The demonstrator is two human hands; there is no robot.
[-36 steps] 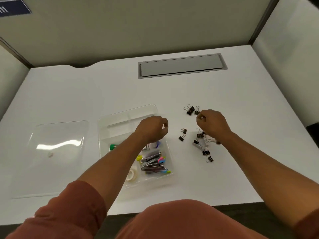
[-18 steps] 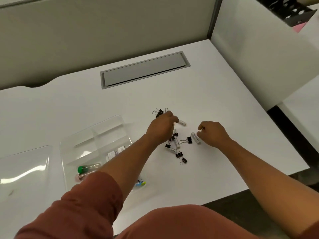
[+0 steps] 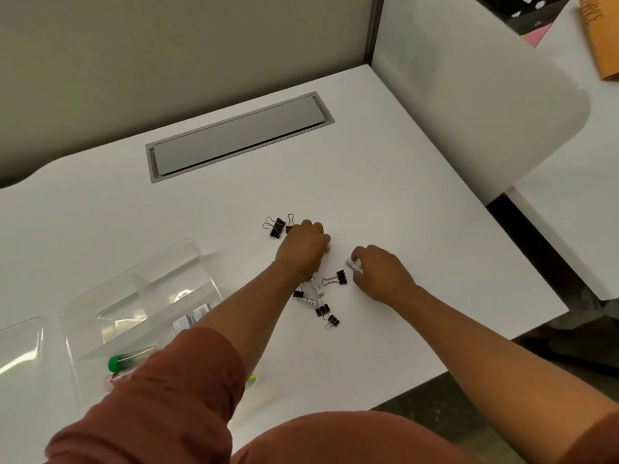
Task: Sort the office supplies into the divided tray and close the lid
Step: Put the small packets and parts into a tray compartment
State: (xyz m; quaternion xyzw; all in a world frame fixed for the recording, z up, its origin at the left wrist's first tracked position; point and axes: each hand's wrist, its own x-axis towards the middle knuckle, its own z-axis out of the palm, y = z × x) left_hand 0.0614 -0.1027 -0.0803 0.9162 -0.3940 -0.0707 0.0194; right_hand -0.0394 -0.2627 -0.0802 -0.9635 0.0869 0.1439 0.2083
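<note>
The sort is partly done. The tray (image 3: 83, 316), at eight o'clock from the hands, already has a green-capped item (image 3: 115, 363) and some small boxes (image 3: 192, 318) in its near compartments (the sleeve hides the rest), while its far compartments look empty. The lid (image 3: 18, 346) lies off, just at nine o'clock of the tray.

Left to move: the loose clips (image 3: 321, 309) and small white pieces (image 3: 316, 284) bunched on the desk (image 3: 418, 212), plus two clips (image 3: 277, 226) at eleven o'clock of the left hand.

The left hand (image 3: 303, 249) is curled down over the pile; I cannot tell what, if anything, it holds. The right hand (image 3: 382, 274) pinches a small white piece (image 3: 354, 264) at its fingertips, with one clip (image 3: 336, 278) just beside it.

A grey cable hatch (image 3: 239, 137) sits at twelve o'clock, well apart. The left forearm lies across the path back to the tray.
</note>
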